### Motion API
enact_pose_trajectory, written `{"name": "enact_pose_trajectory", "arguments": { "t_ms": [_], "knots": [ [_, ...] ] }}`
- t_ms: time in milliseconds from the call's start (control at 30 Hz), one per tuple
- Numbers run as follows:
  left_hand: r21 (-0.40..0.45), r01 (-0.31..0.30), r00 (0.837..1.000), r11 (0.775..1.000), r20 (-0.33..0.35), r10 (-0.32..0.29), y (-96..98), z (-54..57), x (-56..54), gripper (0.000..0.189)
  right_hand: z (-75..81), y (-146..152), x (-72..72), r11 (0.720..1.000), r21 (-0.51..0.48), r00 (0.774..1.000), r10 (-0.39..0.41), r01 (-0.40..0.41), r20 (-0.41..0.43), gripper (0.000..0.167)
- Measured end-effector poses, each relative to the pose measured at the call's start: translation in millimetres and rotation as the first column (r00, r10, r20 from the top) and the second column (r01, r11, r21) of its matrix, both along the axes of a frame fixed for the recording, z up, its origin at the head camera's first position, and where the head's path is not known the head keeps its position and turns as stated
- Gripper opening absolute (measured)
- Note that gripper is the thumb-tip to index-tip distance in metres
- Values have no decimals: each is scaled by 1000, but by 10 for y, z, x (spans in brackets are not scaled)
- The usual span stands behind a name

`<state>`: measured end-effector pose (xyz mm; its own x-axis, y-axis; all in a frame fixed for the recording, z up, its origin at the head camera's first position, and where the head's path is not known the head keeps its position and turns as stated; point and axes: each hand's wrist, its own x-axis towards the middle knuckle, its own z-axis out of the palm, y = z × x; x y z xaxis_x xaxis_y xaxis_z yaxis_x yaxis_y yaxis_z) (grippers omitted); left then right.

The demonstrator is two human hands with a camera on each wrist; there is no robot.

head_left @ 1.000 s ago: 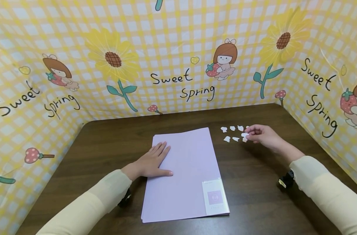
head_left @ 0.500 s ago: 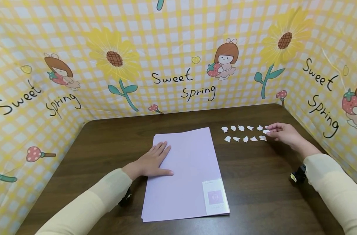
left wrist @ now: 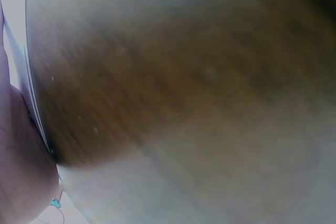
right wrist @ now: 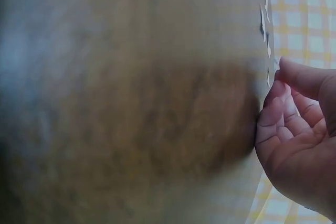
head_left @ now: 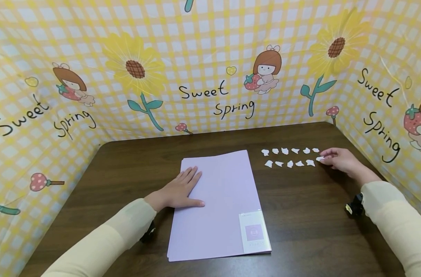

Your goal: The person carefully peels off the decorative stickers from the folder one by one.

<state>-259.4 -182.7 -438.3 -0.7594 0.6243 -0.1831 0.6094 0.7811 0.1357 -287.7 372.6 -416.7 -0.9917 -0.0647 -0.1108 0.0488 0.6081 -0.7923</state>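
Observation:
My left hand [head_left: 177, 191] lies flat with spread fingers on the left side of a pale lilac folder [head_left: 220, 184], its thumb pointing right across the cover. In the left wrist view, part of that hand [left wrist: 23, 161] shows at the left edge. At the right end of two rows of small torn white paper scraps [head_left: 289, 164], my right hand [head_left: 342, 161] pinches one white scrap [head_left: 320, 158] between thumb and fingers, close over the table. The right wrist view shows the thumb and curled fingers of this hand [right wrist: 299, 124] from the side; the pinched scrap is mostly hidden there.
A clear label pocket with a white and pink card [head_left: 253, 232] is at the folder's lower right corner. The dark brown wooden table [head_left: 300, 223] is bounded at the back and sides by yellow checked cloth [head_left: 203, 50] with printed flowers.
My right hand has moved right along the scraps, then slightly nearer, keeping a scrap pinched. Scraps it covered earlier now show in both rows. My left hand stays in place on the folder.

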Motion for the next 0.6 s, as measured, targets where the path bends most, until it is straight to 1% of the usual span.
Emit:
{"name": "enact_pose_trajectory", "arguments": {
  "t_ms": [200, 367, 600],
  "knots": [
    [-6, -1, 1000, 1000, -2, 1, 1, 12, -4, 111, -33, 2, -20, 999, 52, 1000, -13, 14, -23, 34],
    [-12, -1, 1000, 1000, -2, 1, 0, 10, -5, 111, -44, -14, -25, 994, 106, 999, -3, 8, -51, 30],
    [-14, -1, 1000, 1000, -1, 1, 4, 7, -5, 111, -29, -25, -13, 988, 152, 998, 7, 2, -61, 27]
  ]
}}
